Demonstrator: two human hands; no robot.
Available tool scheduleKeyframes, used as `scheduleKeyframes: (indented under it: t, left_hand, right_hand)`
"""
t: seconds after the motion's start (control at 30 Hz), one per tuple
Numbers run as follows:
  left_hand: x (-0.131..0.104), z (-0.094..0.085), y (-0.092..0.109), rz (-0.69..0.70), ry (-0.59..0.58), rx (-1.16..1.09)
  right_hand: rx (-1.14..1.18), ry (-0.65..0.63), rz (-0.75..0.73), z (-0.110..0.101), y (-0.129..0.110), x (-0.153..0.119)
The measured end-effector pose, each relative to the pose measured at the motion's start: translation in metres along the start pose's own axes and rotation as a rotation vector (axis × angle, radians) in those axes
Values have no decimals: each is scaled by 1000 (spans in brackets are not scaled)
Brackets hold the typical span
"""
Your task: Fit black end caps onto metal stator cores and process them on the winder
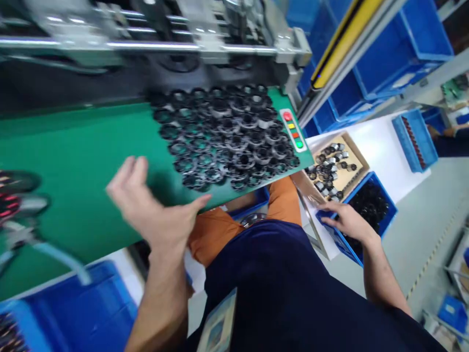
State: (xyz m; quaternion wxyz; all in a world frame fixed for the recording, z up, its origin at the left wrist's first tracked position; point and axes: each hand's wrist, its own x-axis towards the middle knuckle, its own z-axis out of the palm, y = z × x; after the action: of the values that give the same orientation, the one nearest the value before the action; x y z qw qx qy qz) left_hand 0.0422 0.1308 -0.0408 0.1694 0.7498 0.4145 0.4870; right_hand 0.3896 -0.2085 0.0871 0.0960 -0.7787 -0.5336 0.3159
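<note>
My left hand (pixel 157 210) is over the front edge of the green work surface (pixel 91 146), thumb stretched out and fingers apart, holding nothing I can see. To its right, many black ring-shaped parts (pixel 223 137) sit packed together in rows, some stacked. My right hand (pixel 348 220) is at the near rim of a blue bin (pixel 390 208) filled with black parts (pixel 368 205). Its fingers reach toward the corner of a cardboard box (pixel 353 142), stretched and apart; whether they touch the rim is unclear.
Pliers (pixel 22 234) with pale blue handles lie at the far left, blurred. A machine with metal rods (pixel 154 46) runs along the back. A button panel (pixel 293 129) is at the right corner. Blue bins (pixel 399 49) stand behind; another person's arm (pixel 454 134) shows far right.
</note>
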Motion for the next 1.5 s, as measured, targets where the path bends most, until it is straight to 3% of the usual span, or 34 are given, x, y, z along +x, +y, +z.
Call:
scheduleKeyframes:
  t: [0.1, 0.17, 0.27, 0.4, 0.5, 0.6, 0.7, 0.8, 0.93, 1.03, 1.13, 1.27, 1.33, 1.5]
  left_hand:
    - [-21, -3, 53, 49, -24, -81]
    - [-35, 12, 96, 162, -153, -199]
    - [-47, 58, 158, 316, -496, -343]
    - [-40, 141, 227, 453, -861, -357]
    - [-29, 206, 270, 482, -1026, -237]
    - [-27, 267, 304, 572, -1082, -86]
    - [-35, 316, 322, 688, -1094, 32]
    - [-45, 347, 323, 716, -1117, 109]
    - [-50, 359, 318, 636, -1182, 111]
    - [-46, 345, 316, 571, -1207, 66]
    - [-41, 316, 308, 683, -1189, 1]
    - [-42, 279, 291, 974, -1372, -77]
    - [-46, 273, 287, 1066, -1418, -68]
    - [-55, 279, 292, 1111, -1395, -69]
  right_hand:
    - [-76, 218, 238, -23, 66, -9]
    - [-123, 329, 340, -37, 107, 4]
    - [-170, 414, 404, -55, 158, 41]
    - [-172, 376, 425, -68, 200, 83]
    - [-161, 344, 422, -66, 210, 88]
    - [-155, 363, 397, -55, 202, 72]
    - [-123, 332, 323, -38, 183, 46]
    - [-56, 205, 247, -19, 165, 28]
    - [-26, 152, 288, -2, 150, 28]
    - [-49, 173, 388, -1, 144, 33]
    - [-82, 215, 482, -5, 143, 36]
    - [-122, 298, 576, -16, 149, 44]
    - [-137, 345, 622, -22, 155, 50]
    - [-132, 423, 683, -34, 167, 57]
